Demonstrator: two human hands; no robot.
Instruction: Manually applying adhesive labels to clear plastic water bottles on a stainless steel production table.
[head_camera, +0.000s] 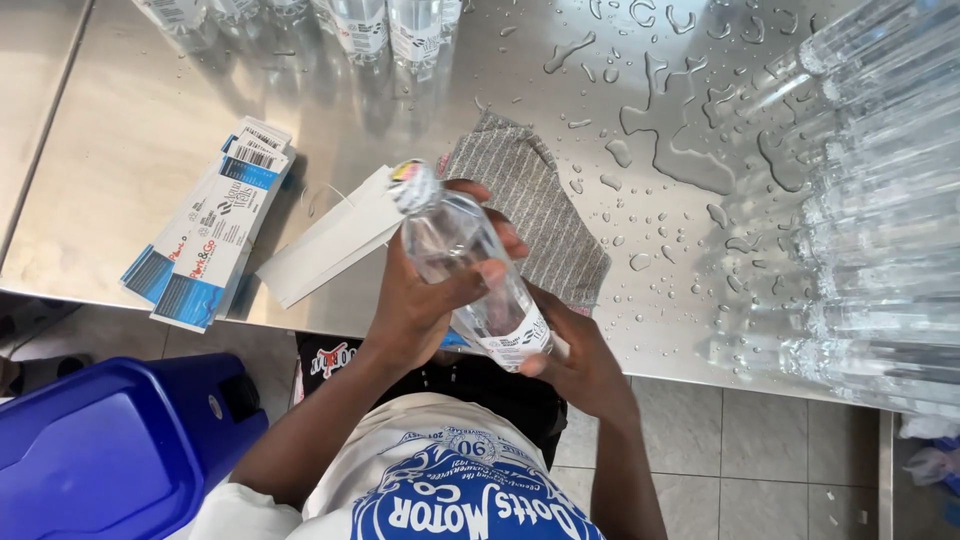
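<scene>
Both hands hold a clear plastic bottle (470, 275) tilted above the near edge of the stainless steel table (130, 130). The left hand (420, 300) is wrapped around the bottle's mid-body, fingers closed on it. The right hand (580, 355) grips the bottle's lower end, at its label. A grey striped cloth (550, 215) lies on the table just behind the bottle. A stack of blue-and-white labels (215, 235) and white backing strips (335, 240) lie to the left. Water droplets (680, 150) cover the surface. Rows of clear bottles (880, 200) stand at right.
</scene>
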